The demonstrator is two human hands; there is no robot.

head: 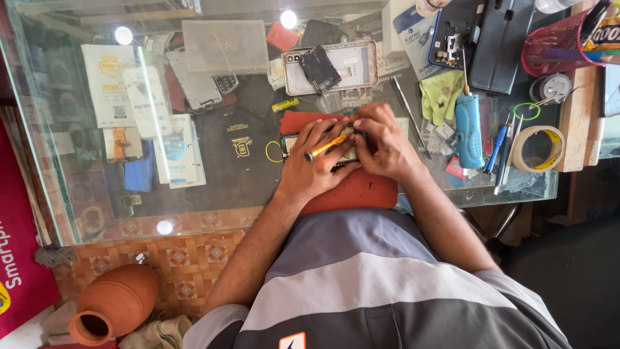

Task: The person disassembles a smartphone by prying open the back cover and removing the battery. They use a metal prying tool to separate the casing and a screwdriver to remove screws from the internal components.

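- Left hand (310, 169) has its grip wrapped round a slim orange screwdriver (327, 147), tip down on the opened phone (321, 148).
- Right hand (382, 143) pinches the phone's edge, steadying it on the red mat (361, 190) at the glass table (213, 187) edge.
- Risk: the smooth metal shaft could skid, gouging the flat dark board.
- Glossy tape roll (538, 148) lies well apart.
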